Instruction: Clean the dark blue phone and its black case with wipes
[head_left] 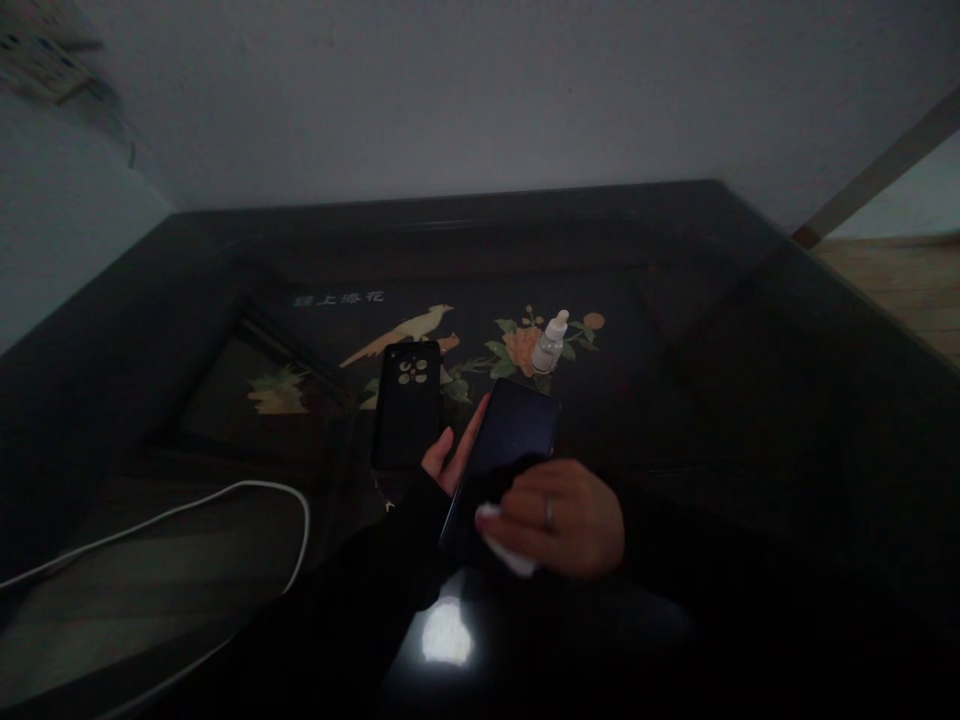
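We find the left hand (442,465) holding a dark smartphone (510,435) by its edge, its fingers (456,445) parted narrowly around that edge. The right hand (562,520) pins a white cloth (504,540) against the screen. The phone's long axis tilts away rightward, toward a dropper bottle (550,343). A black-cased phone (407,405) lies just beside it on the lacquered surface (465,235), with open room to the right.
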